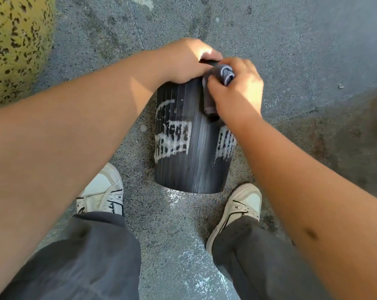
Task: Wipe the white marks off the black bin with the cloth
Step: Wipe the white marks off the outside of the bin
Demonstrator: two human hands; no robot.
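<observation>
bin (192,148) on floor (291,50) between shoes, cloth (211,98) on bin

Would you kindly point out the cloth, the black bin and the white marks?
cloth (225,73): head view, bunched top fold.
black bin (201,148): head view, bare ribbed side.
white marks (174,139): head view, left patch.

White marks (172,140) on black bin (194,169), blotchy, no legible txt, small shoe (106,191) logos unreadable
</observation>
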